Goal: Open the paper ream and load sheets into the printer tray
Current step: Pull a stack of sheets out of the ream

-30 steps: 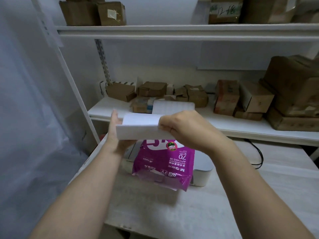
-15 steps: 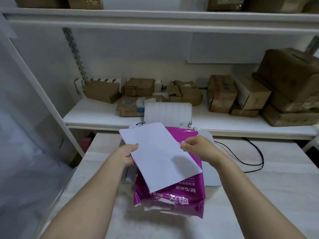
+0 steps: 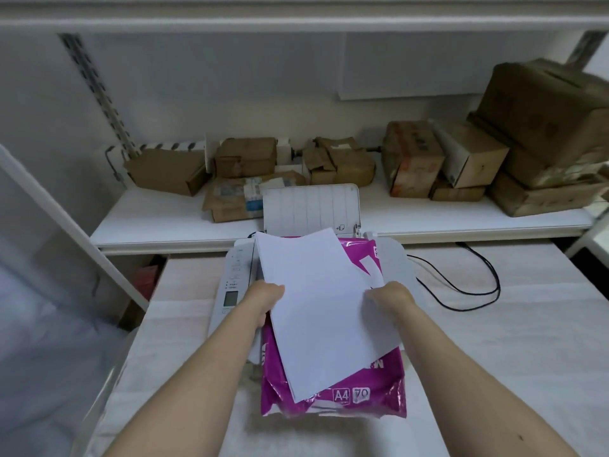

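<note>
I hold a thin stack of white sheets (image 3: 324,308) flat and slightly skewed above the printer. My left hand (image 3: 265,300) grips its left edge and my right hand (image 3: 390,298) grips its right edge. Under the sheets lies the torn-open magenta paper ream (image 3: 333,395), marked A4 70, resting on top of the white printer (image 3: 232,285). The printer's rear tray (image 3: 309,207) stands raised just beyond the far edge of the sheets. Much of the printer's top is hidden by the ream and paper.
The printer sits on a white table (image 3: 494,341). A black cable (image 3: 474,275) loops on the table to the right. A white shelf (image 3: 164,219) behind holds several cardboard boxes (image 3: 412,159). A slanted white shelf post (image 3: 66,225) stands at left.
The sheets went from upright in front of me to lying flat over the ream, then moved forward toward the rear tray. My view tilted downward and closer.
</note>
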### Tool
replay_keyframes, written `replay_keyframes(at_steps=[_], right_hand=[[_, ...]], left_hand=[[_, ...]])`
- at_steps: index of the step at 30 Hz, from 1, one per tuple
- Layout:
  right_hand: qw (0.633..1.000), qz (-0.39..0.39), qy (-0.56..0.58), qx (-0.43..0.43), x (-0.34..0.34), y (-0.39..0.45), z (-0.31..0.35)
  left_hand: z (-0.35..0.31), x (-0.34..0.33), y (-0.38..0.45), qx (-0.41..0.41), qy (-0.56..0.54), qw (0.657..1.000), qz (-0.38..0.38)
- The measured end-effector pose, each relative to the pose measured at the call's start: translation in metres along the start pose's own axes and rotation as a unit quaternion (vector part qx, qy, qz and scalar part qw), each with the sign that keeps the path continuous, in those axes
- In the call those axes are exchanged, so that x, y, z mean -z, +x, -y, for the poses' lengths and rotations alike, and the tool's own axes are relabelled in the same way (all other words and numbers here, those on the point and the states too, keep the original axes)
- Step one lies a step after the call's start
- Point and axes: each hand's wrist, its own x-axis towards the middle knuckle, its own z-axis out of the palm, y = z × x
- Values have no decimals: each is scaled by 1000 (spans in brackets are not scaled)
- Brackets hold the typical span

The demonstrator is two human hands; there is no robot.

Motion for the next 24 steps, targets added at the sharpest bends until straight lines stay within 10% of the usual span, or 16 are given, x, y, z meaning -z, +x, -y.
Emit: replay_keyframes(at_steps=[14,24], right_hand=[[992,-114,25,50,57,2,-64],[983,-181,0,10,156,23,-157]], left_hand=[[-3,-109,-26,-18,-128,988,-79],[-25,-273,-94,-69,-3,995,-74]])
